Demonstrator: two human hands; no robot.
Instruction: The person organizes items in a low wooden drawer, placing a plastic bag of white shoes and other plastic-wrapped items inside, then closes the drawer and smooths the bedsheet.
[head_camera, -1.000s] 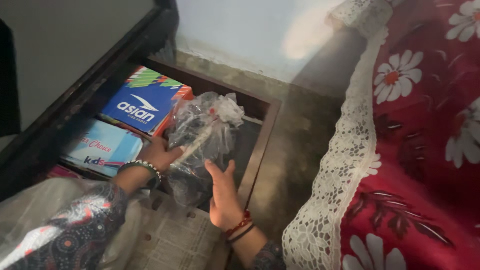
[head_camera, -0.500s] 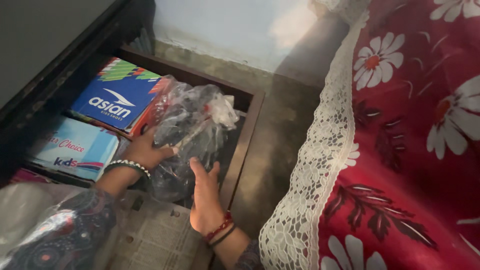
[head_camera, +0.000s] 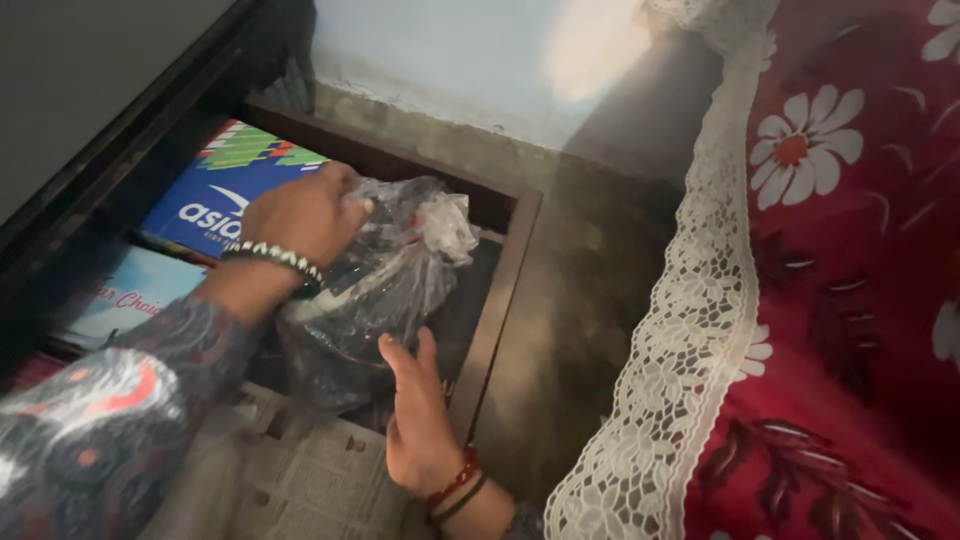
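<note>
A clear plastic bag (head_camera: 375, 280) with dark contents sits in the middle of the frame, inside an open wooden drawer (head_camera: 500, 290) that slides out from a dark cabinet at the upper left. The bag lies against the drawer's right-hand wall, which seems to keep it from rolling, and its crumpled neck points toward the upper right.

The left hand (head_camera: 300, 215) comes in from the lower left, wearing a beaded bracelet, and closes its fingers over the top of the bag near the bunched neck; the grip is from above, likely because that is where the loose film gathers and gives something to pinch. The right hand (head_camera: 420, 420), with red and dark bangles at the wrist, lies flat and mostly open at the bag's lower edge, fingers extended against the plastic, apparently steadying or propping the sagging bottom rather than gripping it.

Left of the bag, a blue box (head_camera: 215, 200) and a paler box (head_camera: 125, 300) below it lie flat, packed side by side to fill the drawer. Newspaper (head_camera: 300, 480) lines the drawer bottom at the lower centre. A red floral cloth with a white lace edge (head_camera: 680, 330) hangs at the right of the frame.
</note>
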